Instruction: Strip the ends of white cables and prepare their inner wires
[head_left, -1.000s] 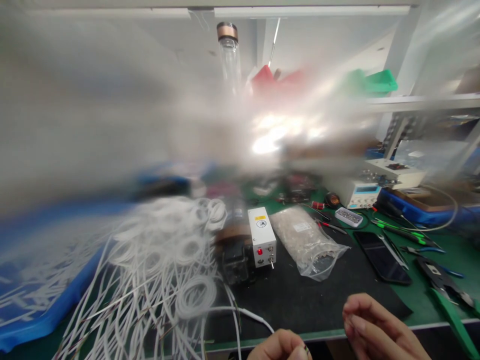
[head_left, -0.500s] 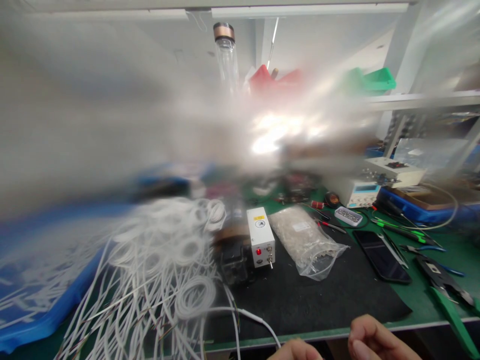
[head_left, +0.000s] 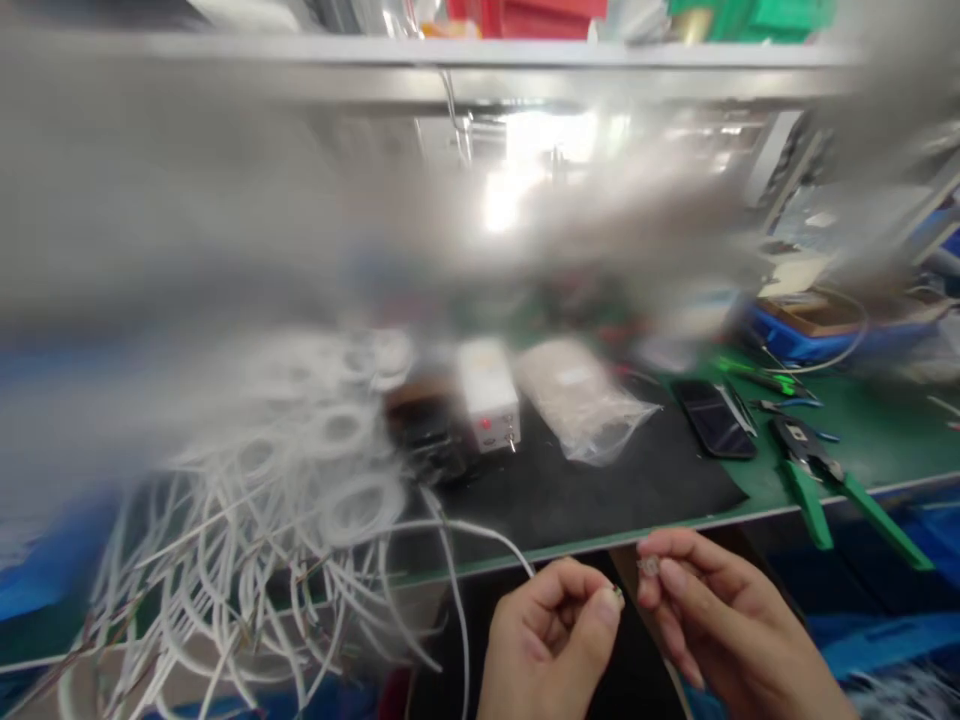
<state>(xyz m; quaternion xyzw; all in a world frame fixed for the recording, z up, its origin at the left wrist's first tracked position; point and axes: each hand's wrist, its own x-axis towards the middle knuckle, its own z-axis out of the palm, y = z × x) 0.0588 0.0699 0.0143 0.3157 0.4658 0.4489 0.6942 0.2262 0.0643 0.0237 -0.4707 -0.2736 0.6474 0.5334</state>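
Just beyond the bench's front edge, my left hand is closed in a pinch on the end of a white cable. Short wire tips stick out past the thumb. To its right, my right hand pinches a small clear plastic connector between thumb and forefinger. A narrow gap separates the wire tips from the connector. The cable runs back left toward a large heap of coiled white cables, several with bare coloured wire ends.
A black mat carries a white box with a red light and a clear bag of small parts. Right of these lie a phone and a green-handled crimping tool. A dark device stands beside the box.
My view has tilted down, so the bench sits higher in the picture. Both hands have come up into sight, showing the wire tips and the clear connector.
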